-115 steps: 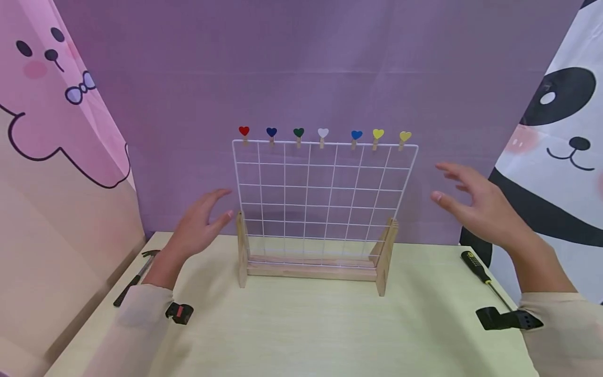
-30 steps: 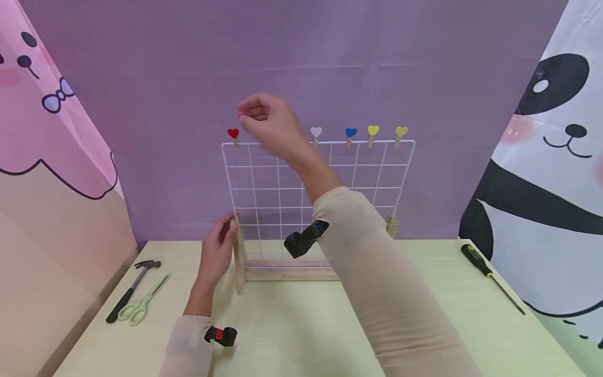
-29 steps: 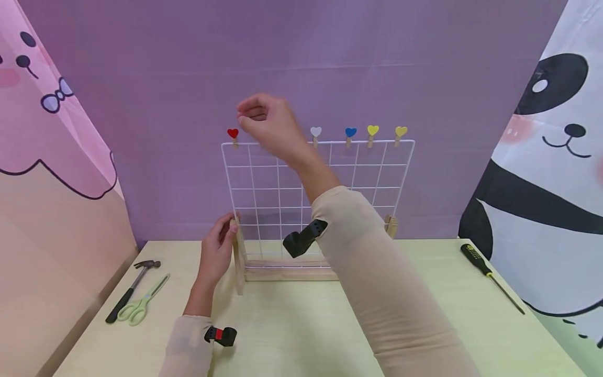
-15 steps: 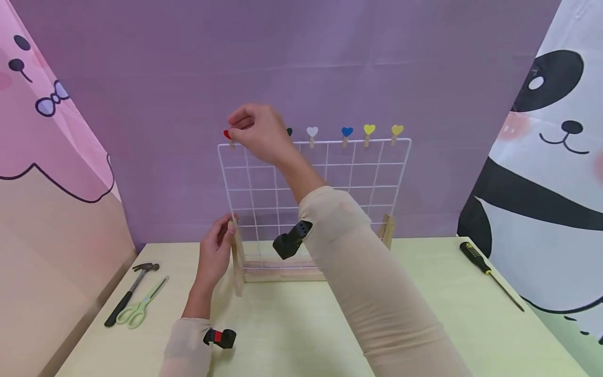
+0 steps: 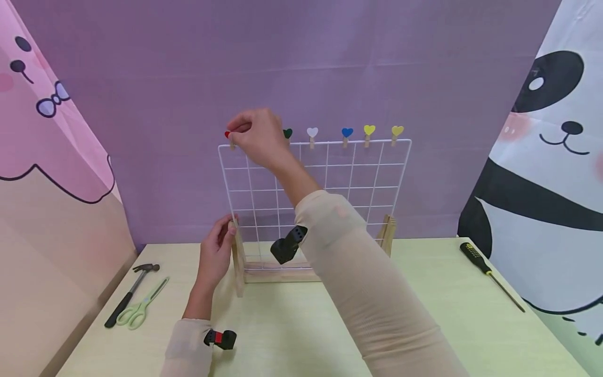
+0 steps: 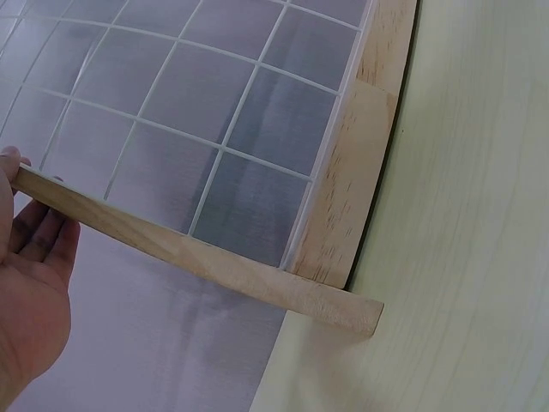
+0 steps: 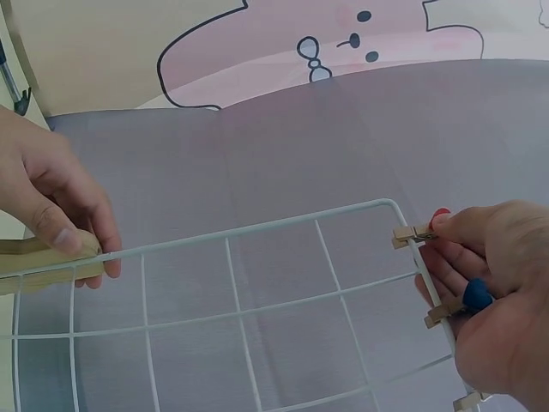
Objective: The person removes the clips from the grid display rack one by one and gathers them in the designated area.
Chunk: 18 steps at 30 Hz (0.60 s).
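Observation:
A white wire grid panel [image 5: 330,142] stands in a wooden base [image 5: 278,276], with several heart-topped clothespins along its top bar. At the far left corner, my right hand [image 5: 261,139] pinches the clothespin with the red heart [image 7: 413,234] between thumb and fingers; it is still clipped to the wire. The dark blue heart clothespin [image 7: 478,294] is below my right palm in the right wrist view and hidden in the head view. My left hand [image 5: 214,256] grips the top of the left wooden upright [image 6: 171,245], thumb on one side and fingers on the other.
On the table's left lie a hammer [image 5: 129,298] and pale green scissors [image 5: 141,308]. A black and yellow screwdriver [image 5: 490,273] lies near the right edge. A purple cloth [image 5: 301,63] hangs behind the panel.
Both hands were held in the air beside the panel; the left then took hold of the upright. My right hand crossed over and came down onto the red heart clothespin.

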Motion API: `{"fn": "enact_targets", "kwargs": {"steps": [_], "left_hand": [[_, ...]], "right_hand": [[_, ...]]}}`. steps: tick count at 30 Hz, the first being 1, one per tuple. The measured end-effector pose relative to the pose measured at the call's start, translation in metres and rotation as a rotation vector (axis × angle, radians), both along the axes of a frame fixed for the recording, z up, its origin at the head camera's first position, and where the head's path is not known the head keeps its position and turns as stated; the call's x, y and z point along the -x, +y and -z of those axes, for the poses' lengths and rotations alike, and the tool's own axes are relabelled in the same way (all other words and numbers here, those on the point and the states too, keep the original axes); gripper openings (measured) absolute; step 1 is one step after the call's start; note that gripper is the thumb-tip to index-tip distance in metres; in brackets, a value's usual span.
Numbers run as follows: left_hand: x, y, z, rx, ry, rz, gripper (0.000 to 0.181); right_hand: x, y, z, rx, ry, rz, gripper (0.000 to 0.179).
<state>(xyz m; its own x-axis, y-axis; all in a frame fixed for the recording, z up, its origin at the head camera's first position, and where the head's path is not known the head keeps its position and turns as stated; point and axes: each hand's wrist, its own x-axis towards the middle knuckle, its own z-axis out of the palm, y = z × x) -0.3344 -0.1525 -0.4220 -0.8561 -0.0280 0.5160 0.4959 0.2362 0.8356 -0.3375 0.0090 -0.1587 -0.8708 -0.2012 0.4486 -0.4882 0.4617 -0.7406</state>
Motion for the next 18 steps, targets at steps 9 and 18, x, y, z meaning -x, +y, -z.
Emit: {"fn": "enact_targets", "kwargs": {"steps": [9,18], "left_hand": [[-0.0014,-0.0005,-0.0014,-0.018,0.011,0.002,0.036],[0.0004,-0.0016,0.0007,0.001,0.04,-0.009,0.037]], "right_hand": [[0.0002,-0.0021,0.0043,0.034,0.048,0.036,0.014],[0.0035,-0.0007,0.0013,0.022,0.117,0.056,0.013]]}}
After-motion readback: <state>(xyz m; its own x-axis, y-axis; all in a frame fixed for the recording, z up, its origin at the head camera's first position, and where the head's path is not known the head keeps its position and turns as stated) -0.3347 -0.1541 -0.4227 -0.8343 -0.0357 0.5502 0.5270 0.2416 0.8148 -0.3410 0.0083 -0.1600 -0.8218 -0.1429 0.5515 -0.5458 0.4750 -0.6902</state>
